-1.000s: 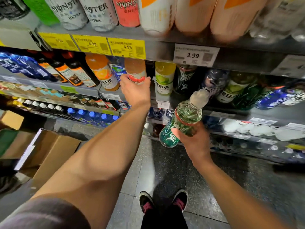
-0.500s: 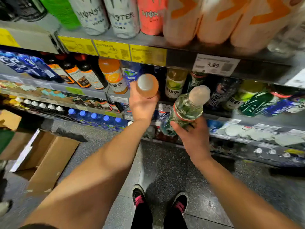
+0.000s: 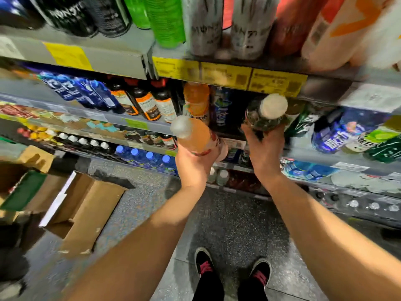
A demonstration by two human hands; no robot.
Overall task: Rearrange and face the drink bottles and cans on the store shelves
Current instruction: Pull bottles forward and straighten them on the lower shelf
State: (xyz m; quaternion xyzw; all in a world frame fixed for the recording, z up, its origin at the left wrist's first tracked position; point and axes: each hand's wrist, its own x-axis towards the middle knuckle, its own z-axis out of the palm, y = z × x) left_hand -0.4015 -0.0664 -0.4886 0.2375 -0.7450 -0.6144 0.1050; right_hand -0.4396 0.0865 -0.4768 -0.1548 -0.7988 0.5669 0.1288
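My left hand (image 3: 195, 164) grips a peach-orange bottle (image 3: 193, 135) with a white cap, tilted cap-first toward me and held clear of the shelf front. My right hand (image 3: 263, 148) grips a green bottle (image 3: 265, 115) with a white cap, raised to the dark gap in the second shelf (image 3: 134, 122), just under the yellow price tags (image 3: 225, 76). An orange bottle (image 3: 196, 98) stands on that shelf left of the gap, with a blue-labelled bottle (image 3: 222, 109) behind it.
Energy drink cans (image 3: 204, 25) line the top shelf. Dark bottles (image 3: 147, 101) and blue bottles (image 3: 86, 92) fill the left of the second shelf; green and blue bottles (image 3: 338, 135) lie at the right. Open cardboard boxes (image 3: 86, 205) sit on the floor at left. My shoes (image 3: 234, 270) are below.
My left hand has pulled the peach-orange bottle off the shelf and down toward me. My right hand has lifted the green bottle up to the shelf gap. The view has tilted upward.
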